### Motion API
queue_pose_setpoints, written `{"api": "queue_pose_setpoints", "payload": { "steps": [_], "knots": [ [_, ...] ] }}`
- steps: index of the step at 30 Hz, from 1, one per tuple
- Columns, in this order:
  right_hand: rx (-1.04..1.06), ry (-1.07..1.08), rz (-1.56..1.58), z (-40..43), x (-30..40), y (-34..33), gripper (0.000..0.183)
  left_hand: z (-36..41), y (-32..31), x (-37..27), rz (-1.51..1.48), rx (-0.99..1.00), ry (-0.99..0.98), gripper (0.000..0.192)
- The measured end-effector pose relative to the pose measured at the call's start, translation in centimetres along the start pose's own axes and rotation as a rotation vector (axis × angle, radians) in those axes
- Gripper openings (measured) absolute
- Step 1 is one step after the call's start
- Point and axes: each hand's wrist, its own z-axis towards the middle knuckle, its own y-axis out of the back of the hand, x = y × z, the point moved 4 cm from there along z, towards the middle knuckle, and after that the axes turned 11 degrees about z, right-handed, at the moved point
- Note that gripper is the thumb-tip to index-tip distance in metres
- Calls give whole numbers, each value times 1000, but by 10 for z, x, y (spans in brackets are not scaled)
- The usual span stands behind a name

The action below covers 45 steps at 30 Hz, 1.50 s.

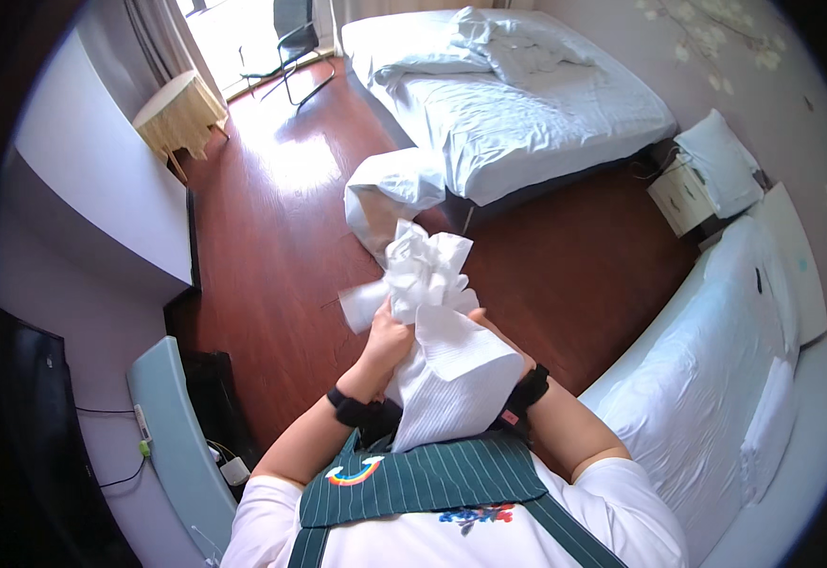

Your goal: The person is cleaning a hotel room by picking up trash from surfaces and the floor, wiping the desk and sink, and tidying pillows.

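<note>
A bunched-up white fabric bundle (pixel 424 273) is held in front of my chest, crumpled at its top. My left hand (pixel 390 341) grips its left side, with the fingers partly hidden behind the folds. A ribbed white piece of cloth (pixel 459 376) hangs down from the bundle towards my dark green striped apron (pixel 420 483). My right hand (pixel 502 334) is at the bundle's right side, mostly covered by the ribbed cloth; its thumb shows at the edge. Both wrists wear black bands.
Ahead stands a bed with rumpled white bedding (pixel 513 121), and white fabric (pixel 392 192) lies at its near corner. A second bed (pixel 711 369) is on the right, near a nightstand (pixel 679 195) bearing a pillow. To the left are a desk (pixel 172 419) and a television (pixel 51 426).
</note>
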Motion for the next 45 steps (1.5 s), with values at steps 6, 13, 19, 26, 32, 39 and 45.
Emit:
{"api": "queue_pose_setpoints", "payload": {
  "steps": [6, 13, 19, 26, 32, 39, 45],
  "knots": [
    [-250, 137, -91, 99, 65, 37, 48, 162, 45, 126, 266, 147, 453, 40],
    [-469, 381, 304, 186, 121, 123, 44, 280, 6, 52, 302, 456, 242, 62],
    [-765, 556, 295, 164, 190, 160, 43, 436, 54, 52, 304, 137, 430, 51],
    [-1068, 610, 313, 136, 232, 248, 42, 612, 127, 215, 1263, -310, 762, 81],
    [-1312, 549, 357, 110, 214, 287, 41, 695, 176, 335, 1407, -575, 1002, 100],
    [-1362, 549, 430, 89, 202, 304, 40, 714, 352, 400, 579, -1022, 648, 21],
    [-1396, 657, 397, 62, 176, 260, 39, 646, 246, 233, 326, -425, 488, 35]
  ]
}}
